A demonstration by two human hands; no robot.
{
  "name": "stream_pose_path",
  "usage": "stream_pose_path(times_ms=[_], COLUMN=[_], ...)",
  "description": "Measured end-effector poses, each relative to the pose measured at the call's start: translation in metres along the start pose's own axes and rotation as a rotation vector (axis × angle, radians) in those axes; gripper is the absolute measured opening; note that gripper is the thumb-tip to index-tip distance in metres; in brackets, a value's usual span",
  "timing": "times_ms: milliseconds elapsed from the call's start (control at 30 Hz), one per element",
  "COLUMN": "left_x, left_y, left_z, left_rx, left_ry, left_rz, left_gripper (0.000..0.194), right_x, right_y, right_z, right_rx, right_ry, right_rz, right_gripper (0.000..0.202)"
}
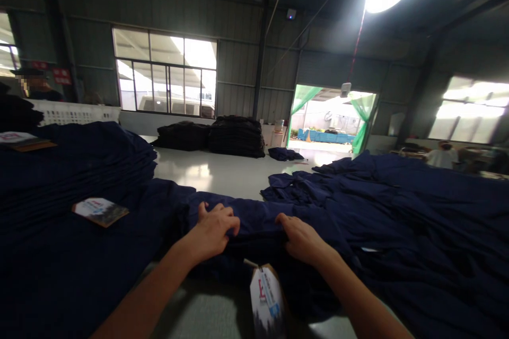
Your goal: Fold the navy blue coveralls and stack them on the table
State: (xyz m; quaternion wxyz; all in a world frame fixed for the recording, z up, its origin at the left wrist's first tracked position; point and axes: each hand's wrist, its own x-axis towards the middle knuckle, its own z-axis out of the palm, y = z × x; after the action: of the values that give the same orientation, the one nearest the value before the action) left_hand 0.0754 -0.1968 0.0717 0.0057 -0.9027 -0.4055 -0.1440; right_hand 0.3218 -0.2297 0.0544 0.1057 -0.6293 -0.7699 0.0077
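A dark navy garment (254, 214) lies in front of me, with its cloth bunched into a band across the table. On its left part rests my left hand (214, 230), closed on the cloth with bent fingers. My right hand (302, 238) grips the same garment further right; some of its fingertips are hidden by the fabric. Between my forearms a printed hang tag (267, 296) dangles from a short cord. A stack of navy garments (79, 164) rises at the left, with another hang tag (100, 211) lying on the cloth there.
Loose navy garments (421, 212) heap up on the right. Across the pale table (222, 169) sit black folded stacks (236, 136) and a small navy piece (285, 154). A white crate (75, 112) stands at the left near a person (40, 87); another person (442, 154) is far right.
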Motion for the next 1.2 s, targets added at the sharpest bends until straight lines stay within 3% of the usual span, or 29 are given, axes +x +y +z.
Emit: stream_pose_path(times_ms=[100, 267, 433, 533, 600, 733, 900, 1067, 1200], left_x=[0.003, -0.001, -0.023, -0.028, -0.026, -0.017, -0.013, -0.012, -0.011], left_y=[0.021, 0.027, 0.022, 0.023, 0.024, 0.020, 0.008, 0.002, 0.004], left_z=[0.014, 0.033, 0.028, 0.024, 0.026, 0.043, 0.062, 0.065, 0.059], left_rx=[0.094, 0.180, 0.128, 0.156, 0.191, 0.224, 0.194, 0.178, 0.150], left_ry=[-0.093, -0.155, -0.221, -0.239, -0.197, -0.050, 0.158, 0.256, 0.305], left_rz=[0.065, 0.024, -0.039, -0.034, -0.020, 0.038, 0.066, 0.058, 0.082], left_gripper=[0.025, 0.013, 0.051, 0.035, 0.017, 0.022, 0.017, 0.015, 0.014], right_x=[0.004, 0.005, -0.002, -0.003, -0.003, 0.000, -0.001, -0.002, 0.000], right_y=[-0.018, -0.025, -0.031, -0.041, -0.048, -0.055, -0.057, -0.062, -0.064], right_z=[0.018, 0.025, 0.018, 0.021, 0.025, 0.033, 0.035, 0.035, 0.036], right_rx=[-0.041, 0.020, -0.023, -0.026, -0.036, -0.045, 0.015, -0.014, -0.093], right_ry=[0.091, 0.026, -0.075, -0.068, -0.054, -0.045, -0.037, -0.006, 0.061], right_rz=[-0.138, -0.281, -0.294, -0.226, -0.175, -0.103, -0.039, -0.004, -0.004], right_gripper=[0.050, 0.044, 0.028, 0.022, 0.021, 0.021, 0.035, 0.040, 0.029])
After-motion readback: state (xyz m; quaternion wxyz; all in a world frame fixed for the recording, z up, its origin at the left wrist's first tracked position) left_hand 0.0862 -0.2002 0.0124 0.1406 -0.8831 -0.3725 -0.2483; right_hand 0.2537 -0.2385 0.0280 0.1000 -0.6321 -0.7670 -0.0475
